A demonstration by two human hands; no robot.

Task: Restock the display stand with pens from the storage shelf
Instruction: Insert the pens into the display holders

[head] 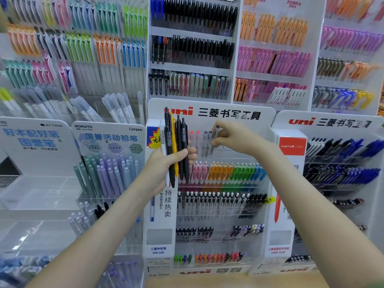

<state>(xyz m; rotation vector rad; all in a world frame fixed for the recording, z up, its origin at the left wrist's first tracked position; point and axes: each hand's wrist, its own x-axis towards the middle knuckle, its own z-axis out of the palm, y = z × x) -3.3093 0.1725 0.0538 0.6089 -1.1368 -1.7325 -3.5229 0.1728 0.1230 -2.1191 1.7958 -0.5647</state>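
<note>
Head view: left hand (pixel 166 163) grips bundle of pens (pixel 175 146) upright, frame centre. Right hand (pixel 232 138) pinches a grey pen (pixel 215 140) at top row of uni display stand (pixel 218 204), centre-right.

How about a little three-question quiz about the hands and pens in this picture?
1. True or false: the left hand grips a bundle of pens.
2. Besides black and white, which colour is in that bundle? A) yellow B) pink C) green
3. Fill the gap: the right hand pinches a single pen at the ___ row of the uni display stand.

Key: 1 true; 2 A; 3 top.
</note>
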